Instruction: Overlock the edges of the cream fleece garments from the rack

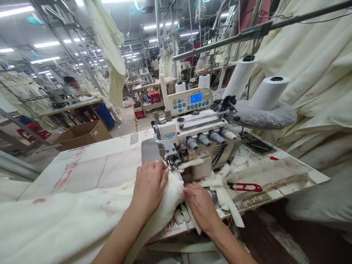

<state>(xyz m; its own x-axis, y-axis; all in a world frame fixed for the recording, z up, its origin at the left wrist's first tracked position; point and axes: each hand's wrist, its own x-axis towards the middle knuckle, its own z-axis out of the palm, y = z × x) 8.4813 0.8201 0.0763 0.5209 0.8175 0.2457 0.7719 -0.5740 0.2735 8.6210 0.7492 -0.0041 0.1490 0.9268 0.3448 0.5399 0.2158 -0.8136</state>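
Cream fleece fabric [172, 196] lies across the left of the table and reaches up to the needle area of a white overlock sewing machine [198, 128]. My left hand [150, 183] is closed on the fabric, its fingertips close beside the presser foot [172, 161]. Lower and to the right, my right hand [200, 205] pinches the fabric's near right edge, with the fingers together. Cream fabric strips [227, 201] lie just right of that hand. Red-handled thread snips [244, 187] rest behind the strips. The fingertips of both hands are partly hidden.
White thread cones [269, 93] stand at the machine's back right, beneath a metal bar [220, 42]. Cream cloth [316, 66] hangs along the right. A cardboard box [82, 134] stands beyond the table's left end. A person [75, 88] sits at another machine, far left.
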